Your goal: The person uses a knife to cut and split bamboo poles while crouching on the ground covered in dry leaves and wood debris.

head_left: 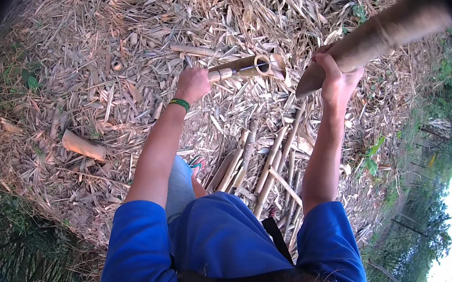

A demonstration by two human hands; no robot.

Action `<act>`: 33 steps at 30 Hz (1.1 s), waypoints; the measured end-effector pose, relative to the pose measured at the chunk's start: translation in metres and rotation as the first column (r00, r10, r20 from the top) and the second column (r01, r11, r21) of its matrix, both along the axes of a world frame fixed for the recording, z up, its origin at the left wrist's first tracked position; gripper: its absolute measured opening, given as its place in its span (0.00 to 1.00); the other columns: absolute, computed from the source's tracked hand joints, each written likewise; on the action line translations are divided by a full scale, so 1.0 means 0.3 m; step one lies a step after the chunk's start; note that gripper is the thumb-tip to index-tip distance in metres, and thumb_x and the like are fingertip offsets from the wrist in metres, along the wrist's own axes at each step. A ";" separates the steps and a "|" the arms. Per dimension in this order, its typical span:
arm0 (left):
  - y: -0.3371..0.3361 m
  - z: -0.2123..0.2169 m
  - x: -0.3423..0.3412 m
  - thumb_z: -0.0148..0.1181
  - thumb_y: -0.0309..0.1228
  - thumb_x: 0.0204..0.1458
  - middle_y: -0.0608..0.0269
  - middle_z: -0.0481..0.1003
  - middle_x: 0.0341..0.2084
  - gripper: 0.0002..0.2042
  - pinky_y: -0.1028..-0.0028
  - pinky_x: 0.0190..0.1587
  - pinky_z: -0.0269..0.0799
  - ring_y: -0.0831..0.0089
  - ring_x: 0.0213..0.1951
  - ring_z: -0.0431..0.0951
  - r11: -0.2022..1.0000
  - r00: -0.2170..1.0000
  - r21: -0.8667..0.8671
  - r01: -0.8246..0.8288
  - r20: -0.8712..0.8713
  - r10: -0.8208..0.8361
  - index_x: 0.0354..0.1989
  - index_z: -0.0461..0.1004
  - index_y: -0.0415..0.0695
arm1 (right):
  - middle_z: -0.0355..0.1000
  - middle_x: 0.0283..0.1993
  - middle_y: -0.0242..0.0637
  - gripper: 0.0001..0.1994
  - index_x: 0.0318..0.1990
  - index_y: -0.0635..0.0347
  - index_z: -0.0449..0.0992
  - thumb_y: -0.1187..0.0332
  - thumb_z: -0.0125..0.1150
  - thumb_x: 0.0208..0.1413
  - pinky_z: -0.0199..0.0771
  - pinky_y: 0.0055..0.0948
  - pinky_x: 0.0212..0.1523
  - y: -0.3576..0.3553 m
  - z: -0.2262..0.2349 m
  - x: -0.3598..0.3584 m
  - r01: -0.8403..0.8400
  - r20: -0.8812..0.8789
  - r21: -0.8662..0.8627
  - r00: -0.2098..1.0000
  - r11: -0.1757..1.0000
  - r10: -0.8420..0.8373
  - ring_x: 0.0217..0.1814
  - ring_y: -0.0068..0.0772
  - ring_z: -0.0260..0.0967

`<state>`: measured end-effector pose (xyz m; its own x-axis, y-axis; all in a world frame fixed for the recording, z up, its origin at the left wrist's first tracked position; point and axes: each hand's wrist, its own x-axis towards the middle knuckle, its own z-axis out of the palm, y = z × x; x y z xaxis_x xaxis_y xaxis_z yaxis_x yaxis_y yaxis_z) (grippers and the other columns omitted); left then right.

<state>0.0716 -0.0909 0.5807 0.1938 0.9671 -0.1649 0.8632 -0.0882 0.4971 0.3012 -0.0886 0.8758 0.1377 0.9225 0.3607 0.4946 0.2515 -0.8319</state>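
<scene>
Left hand [194,84] grips a wooden-handled tool [221,75] while the right hand [338,79] clasps a thick bamboo pole [378,37], whose weight could twist it loose from that one-handed hold.

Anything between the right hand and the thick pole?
Nothing visible. The right hand is directly on the pole, near its pointed end, thumb on the near side; the far side is hidden.

Head-worn fisheye view, facing down. The blue shirt [220,239] sits near the lens; the littered ground [76,52] lies farther off.
</scene>
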 end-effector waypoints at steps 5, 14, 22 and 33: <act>0.062 0.002 0.039 0.65 0.35 0.43 0.50 0.82 0.36 0.15 0.58 0.46 0.81 0.51 0.39 0.83 0.992 0.998 -0.110 0.060 0.005 -0.060 0.41 0.82 0.44 | 0.77 0.32 0.46 0.25 0.46 0.71 0.76 0.61 0.65 0.42 0.80 0.35 0.36 -0.272 -0.778 0.158 0.254 0.362 -0.610 0.932 0.751 -0.021 0.29 0.38 0.75; -0.073 -0.082 0.017 0.56 0.28 0.46 0.53 0.81 0.46 0.19 0.59 0.51 0.80 0.53 0.46 0.82 0.999 0.988 0.043 -0.006 0.158 0.000 0.49 0.81 0.43 | 0.77 0.29 0.45 0.22 0.43 0.74 0.76 0.70 0.63 0.38 0.79 0.32 0.28 -0.125 -0.349 0.081 0.063 0.110 -0.483 0.994 0.873 -0.011 0.24 0.34 0.75; -0.025 -0.089 -0.028 0.69 0.37 0.42 0.58 0.78 0.41 0.22 0.59 0.52 0.78 0.53 0.46 0.80 0.996 0.988 -0.040 0.075 0.136 -0.069 0.48 0.81 0.44 | 0.79 0.36 0.44 0.23 0.47 0.69 0.78 0.68 0.67 0.41 0.80 0.32 0.31 -0.336 -0.857 0.117 0.260 0.268 -0.740 0.960 0.621 -0.083 0.28 0.33 0.77; 0.079 -0.172 -0.102 0.69 0.31 0.43 0.48 0.80 0.38 0.23 0.58 0.50 0.78 0.52 0.45 0.81 0.977 0.981 0.103 -0.184 0.082 0.176 0.53 0.80 0.51 | 0.74 0.29 0.45 0.23 0.40 0.74 0.74 0.64 0.64 0.37 0.79 0.35 0.27 -0.225 -0.365 0.268 0.163 0.168 -0.555 0.982 0.816 -0.082 0.23 0.31 0.70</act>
<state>0.0411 -0.0671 0.5292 0.0222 0.9986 -0.0480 0.8320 0.0082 0.5547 0.3816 -0.1561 0.7663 0.2523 0.9478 -0.1949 0.6032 -0.3115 -0.7343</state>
